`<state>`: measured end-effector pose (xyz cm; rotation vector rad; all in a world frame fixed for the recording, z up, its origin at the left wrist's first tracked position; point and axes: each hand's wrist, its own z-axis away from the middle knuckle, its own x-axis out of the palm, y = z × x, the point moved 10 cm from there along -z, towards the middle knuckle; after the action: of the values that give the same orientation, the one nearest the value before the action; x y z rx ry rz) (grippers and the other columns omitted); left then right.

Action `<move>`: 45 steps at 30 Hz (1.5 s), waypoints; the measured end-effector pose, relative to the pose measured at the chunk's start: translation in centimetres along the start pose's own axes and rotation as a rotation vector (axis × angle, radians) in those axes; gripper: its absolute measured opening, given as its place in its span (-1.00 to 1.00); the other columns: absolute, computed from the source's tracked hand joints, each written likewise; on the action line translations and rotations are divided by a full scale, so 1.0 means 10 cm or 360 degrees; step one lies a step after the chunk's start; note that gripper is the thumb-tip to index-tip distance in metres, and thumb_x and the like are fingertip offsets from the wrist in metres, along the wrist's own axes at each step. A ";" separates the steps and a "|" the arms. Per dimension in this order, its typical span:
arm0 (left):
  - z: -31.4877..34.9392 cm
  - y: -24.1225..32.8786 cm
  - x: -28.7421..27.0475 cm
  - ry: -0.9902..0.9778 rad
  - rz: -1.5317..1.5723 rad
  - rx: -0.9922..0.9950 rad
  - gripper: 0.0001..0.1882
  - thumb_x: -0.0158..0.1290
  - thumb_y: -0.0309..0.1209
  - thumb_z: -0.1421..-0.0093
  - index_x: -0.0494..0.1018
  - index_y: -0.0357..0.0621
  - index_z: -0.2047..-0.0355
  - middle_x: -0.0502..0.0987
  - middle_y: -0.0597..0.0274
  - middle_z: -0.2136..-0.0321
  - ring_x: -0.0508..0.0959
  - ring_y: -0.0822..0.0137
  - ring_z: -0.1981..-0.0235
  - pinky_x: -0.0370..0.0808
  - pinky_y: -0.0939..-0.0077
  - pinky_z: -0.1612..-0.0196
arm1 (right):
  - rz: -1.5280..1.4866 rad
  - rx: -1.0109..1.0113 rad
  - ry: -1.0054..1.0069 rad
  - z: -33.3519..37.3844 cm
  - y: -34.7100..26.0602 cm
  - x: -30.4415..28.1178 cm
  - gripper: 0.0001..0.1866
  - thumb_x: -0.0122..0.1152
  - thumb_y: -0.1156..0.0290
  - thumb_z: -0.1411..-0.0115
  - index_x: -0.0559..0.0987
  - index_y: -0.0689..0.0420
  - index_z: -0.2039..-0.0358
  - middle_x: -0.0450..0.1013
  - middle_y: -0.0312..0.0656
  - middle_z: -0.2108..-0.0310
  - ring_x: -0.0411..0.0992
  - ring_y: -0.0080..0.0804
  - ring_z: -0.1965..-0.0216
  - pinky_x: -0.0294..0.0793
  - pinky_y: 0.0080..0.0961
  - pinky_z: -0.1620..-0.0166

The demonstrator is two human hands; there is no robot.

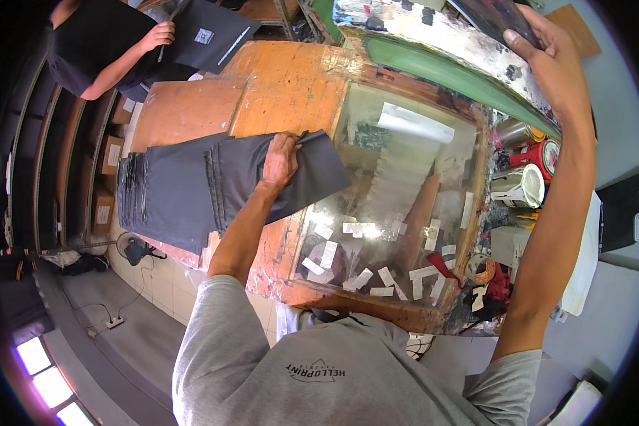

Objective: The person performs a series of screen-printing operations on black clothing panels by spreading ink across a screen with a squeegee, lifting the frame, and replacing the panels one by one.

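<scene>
My left hand (281, 160) is closed on the upper edge of a dark grey fabric piece (318, 172), the top one at the right end of a stack. More dark fabric pieces (177, 177) overlap leftward across the wooden table. High at the right, my right hand (552, 60) grips a dark, paint-stained bar (495, 20); its far end is cut off by the picture edge. Below that bar lies a tilted, paint-splattered screen-printing frame (468, 60) with a green strip (433, 71). I cannot tell whether bar and frame are joined.
A glass panel (376, 184) is set in the wooden table (284, 78), with white tape pieces around its near part. Paint cans (539, 157) and a white tub (522, 186) stand at the right. Another person (110, 46) handles a dark printed sheet (209, 37) at the far left.
</scene>
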<state>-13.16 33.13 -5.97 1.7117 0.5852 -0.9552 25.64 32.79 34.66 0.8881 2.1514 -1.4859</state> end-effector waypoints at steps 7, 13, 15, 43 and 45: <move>0.41 0.60 -0.33 0.0176 -0.0598 0.0102 -0.33 0.09 -0.03 -0.35 0.24 -0.22 -0.27 -0.06 -0.16 -0.51 -0.16 -0.16 -0.54 -0.31 -0.51 -0.42 | 0.0120 -0.0047 -0.0004 0.13 -0.35 0.03 -0.74 0.22 0.71 -0.18 0.62 0.32 0.10 0.58 -0.34 0.32 0.45 -0.61 0.26 0.42 -0.60 0.10; 1.26 0.99 0.25 -0.0044 -0.0131 -0.0324 -0.64 0.18 -0.19 -0.29 0.41 -0.15 0.05 0.08 -0.15 -0.46 -0.08 -0.13 -0.54 -0.33 -0.51 -0.42 | 0.0046 -0.0055 0.0039 0.09 -0.27 -0.01 -0.75 0.21 0.71 -0.19 0.63 0.30 0.11 0.58 -0.35 0.31 0.45 -0.61 0.26 0.43 -0.59 0.09; 1.29 0.94 0.23 0.0089 -0.0126 -0.0264 -0.72 0.23 -0.27 -0.24 0.43 -0.13 0.19 0.13 -0.13 -0.44 -0.06 -0.13 -0.53 -0.33 -0.51 -0.42 | 0.0041 -0.0004 0.0047 0.10 -0.19 -0.03 -0.73 0.21 0.72 -0.18 0.64 0.29 0.09 0.59 -0.34 0.30 0.46 -0.60 0.25 0.44 -0.58 0.08; 0.63 1.63 1.03 -0.0266 -0.0508 0.0159 -0.39 -0.18 -0.16 -0.46 0.14 0.02 -0.48 0.03 -0.06 -0.50 -0.11 -0.19 -0.53 -0.26 -0.56 -0.40 | 0.0366 0.0065 -0.0038 0.22 -0.08 -0.06 -0.73 0.28 0.46 -0.16 0.66 0.21 0.11 0.61 0.12 0.30 0.59 -0.04 0.23 0.50 -0.19 0.10; 0.57 2.02 1.29 -0.0210 -0.0447 0.0325 -0.40 -0.19 -0.18 -0.47 0.16 -0.01 -0.47 0.02 -0.06 -0.50 -0.14 -0.19 -0.54 -0.26 -0.55 -0.40 | 0.0226 -0.0154 -0.0034 0.22 -0.19 -0.08 -0.72 0.28 0.45 -0.16 0.67 0.19 0.10 0.61 0.13 0.29 0.60 -0.01 0.21 0.52 -0.17 0.07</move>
<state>7.73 20.15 -6.30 1.7575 0.6708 -1.3566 24.83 30.09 35.68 0.9648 2.0791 -1.3059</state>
